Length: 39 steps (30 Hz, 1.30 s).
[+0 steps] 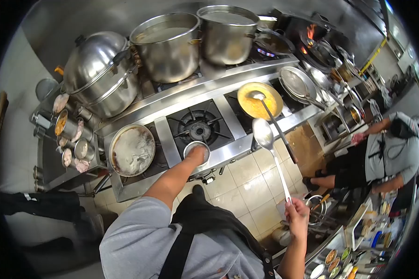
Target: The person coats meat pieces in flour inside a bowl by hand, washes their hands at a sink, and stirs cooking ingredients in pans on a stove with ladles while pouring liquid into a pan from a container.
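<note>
My left hand [199, 154] reaches down into a small metal bowl [186, 149] at the stove's front edge. Its fingers are hidden inside, so whether they grip anything does not show. My right hand [297, 215] is closed around the handle of a long metal serving spoon [263, 134], its bowl end pointing up toward the stove. Just beyond that spoon, a pan [243, 108] of yellow-orange food sits on a burner, with a ladle [265, 104] resting in it. Left of my left hand is a wide pan [132, 149] of pale, frothy liquid.
Two tall stockpots [170, 58] and a lidded steamer pot [97, 79] stand along the back. Flames rise by a wok [317, 53] at the back right. Another person [388, 151] stands at the right. Metal containers [70, 128] holding food crowd the left end.
</note>
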Each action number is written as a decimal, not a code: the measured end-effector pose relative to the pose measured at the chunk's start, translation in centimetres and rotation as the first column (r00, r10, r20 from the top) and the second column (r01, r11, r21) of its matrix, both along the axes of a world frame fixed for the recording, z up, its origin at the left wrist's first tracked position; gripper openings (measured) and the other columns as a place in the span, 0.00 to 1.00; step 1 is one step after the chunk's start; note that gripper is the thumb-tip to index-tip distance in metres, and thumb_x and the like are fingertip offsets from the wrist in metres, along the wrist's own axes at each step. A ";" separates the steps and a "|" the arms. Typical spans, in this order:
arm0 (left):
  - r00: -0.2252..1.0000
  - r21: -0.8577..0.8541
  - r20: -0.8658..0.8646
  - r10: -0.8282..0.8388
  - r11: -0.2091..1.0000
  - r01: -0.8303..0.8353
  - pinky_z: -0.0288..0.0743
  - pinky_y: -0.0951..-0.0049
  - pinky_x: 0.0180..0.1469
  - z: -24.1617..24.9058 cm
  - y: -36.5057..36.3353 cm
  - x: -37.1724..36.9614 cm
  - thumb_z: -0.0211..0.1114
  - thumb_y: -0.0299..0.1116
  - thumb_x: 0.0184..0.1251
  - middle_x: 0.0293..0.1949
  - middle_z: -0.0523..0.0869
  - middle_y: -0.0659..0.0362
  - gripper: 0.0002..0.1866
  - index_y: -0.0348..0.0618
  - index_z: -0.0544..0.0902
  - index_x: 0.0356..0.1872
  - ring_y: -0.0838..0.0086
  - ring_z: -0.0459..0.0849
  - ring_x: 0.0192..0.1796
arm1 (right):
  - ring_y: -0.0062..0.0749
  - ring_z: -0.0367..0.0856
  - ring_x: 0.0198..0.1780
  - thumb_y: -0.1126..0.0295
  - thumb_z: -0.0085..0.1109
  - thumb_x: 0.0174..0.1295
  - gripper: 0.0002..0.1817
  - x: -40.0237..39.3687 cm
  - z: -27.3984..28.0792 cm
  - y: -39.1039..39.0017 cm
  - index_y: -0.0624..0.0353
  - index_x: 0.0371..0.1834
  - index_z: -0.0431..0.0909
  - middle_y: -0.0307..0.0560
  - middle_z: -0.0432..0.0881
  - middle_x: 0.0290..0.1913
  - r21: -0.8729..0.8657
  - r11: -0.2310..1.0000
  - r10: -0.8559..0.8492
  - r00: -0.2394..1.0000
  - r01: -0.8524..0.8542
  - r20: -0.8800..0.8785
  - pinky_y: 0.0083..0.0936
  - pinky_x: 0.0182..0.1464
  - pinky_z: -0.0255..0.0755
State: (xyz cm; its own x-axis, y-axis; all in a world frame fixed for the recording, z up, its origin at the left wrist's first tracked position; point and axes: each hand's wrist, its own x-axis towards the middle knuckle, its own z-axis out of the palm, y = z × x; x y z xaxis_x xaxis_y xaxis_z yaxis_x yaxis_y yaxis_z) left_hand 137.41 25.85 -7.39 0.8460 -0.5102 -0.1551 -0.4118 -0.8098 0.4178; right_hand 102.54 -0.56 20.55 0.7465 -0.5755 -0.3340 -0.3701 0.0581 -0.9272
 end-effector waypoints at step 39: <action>0.770 0.337 0.201 -0.606 0.780 0.526 0.68 0.60 0.59 0.0 2.4 3.8 0.61 0.27 0.51 0.48 0.80 0.39 0.16 0.30 0.80 0.42 0.48 0.76 0.55 | 0.34 0.79 0.31 0.62 0.59 0.57 0.13 -17.6 -17.0 4.4 0.62 0.37 0.81 0.50 0.82 0.28 -0.142 0.889 -0.457 0.843 0.435 -0.282 0.30 0.37 0.71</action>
State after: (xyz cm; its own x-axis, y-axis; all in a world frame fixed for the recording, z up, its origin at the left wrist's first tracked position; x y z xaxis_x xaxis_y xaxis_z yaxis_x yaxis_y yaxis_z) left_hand 141.19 28.20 -7.34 0.4385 -0.8871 -0.1444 -0.8943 -0.4467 0.0283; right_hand 84.95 3.87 3.58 0.2741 -0.8520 -0.4460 -0.5796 0.2238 -0.7836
